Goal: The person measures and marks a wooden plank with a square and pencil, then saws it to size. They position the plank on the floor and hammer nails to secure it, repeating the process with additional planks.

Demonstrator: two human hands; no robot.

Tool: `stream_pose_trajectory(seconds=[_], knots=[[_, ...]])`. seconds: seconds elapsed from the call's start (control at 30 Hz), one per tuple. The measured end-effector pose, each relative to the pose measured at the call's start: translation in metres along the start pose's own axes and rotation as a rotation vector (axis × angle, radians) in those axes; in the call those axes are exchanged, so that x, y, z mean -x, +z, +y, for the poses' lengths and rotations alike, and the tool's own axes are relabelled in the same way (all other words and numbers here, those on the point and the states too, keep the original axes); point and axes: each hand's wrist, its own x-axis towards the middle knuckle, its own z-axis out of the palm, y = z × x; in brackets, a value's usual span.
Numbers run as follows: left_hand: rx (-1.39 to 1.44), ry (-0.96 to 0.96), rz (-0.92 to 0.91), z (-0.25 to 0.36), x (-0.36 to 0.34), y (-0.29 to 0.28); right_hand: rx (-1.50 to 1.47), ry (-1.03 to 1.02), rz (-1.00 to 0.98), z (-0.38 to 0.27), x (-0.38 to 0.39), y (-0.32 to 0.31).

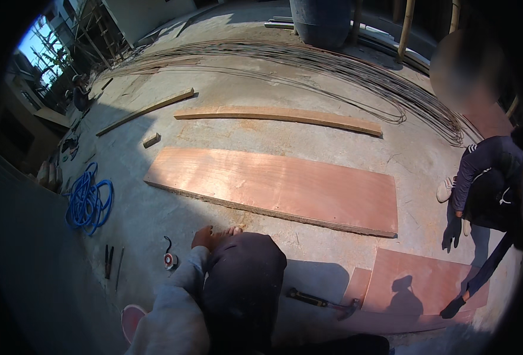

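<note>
Firstly, the long plywood-faced panel [279, 188] is oblong, flat and reddish, with visible grain on top and a rougher near edge; it lies on the gritty concrete floor [332, 146]. It sits just beyond the person's left hand [202, 236], a gap of floor between. That hand is low beside the dark-clad knee [247, 260], near a round tape measure [170, 261]; finger spread and any grip cannot be told.

No readable text, labels, numbers or signs; anything on the round red-and-white tape measure [170, 261] too small to tell.
</note>
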Motion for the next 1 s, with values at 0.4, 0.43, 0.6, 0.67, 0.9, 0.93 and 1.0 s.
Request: stream_pose_trajectory(seconds=[0.4, 0.43, 0.6, 0.67, 0.9, 0.93, 1.0], knots=[[0.099, -0.453, 0.527, -0.161, 0.33, -0.002, -0.145, -0.709, -0.313, -0.284, -0.243, -0.097], [0.103, -0.467, 0.557, -0.163, 0.347, -0.003, -0.127, -0.757, -0.291, -0.33, -0.245, -0.095], [-0.052, -0.615, 0.689, -0.16, 0.414, -0.021, -0.075, -1.192, -0.381, -0.479, -0.197, -0.065], [-0.143, -0.71, 0.623, -0.167, 0.423, -0.028, -0.052, -1.373, -0.373, -0.499, -0.174, -0.056], [-0.012, -1.006, 0.194, -0.223, 0.389, 0.012, 0.279, -1.2, -0.211, -0.508, -0.197, -0.111], [-0.037, -0.992, 0.256, -0.225, 0.394, 0.022, 0.284, -1.136, -0.191, -0.51, -0.21, -0.128], [-0.028, -0.976, 0.302, -0.226, 0.407, 0.029, 0.279, -1.058, -0.13, -0.513, -0.234, -0.156]])
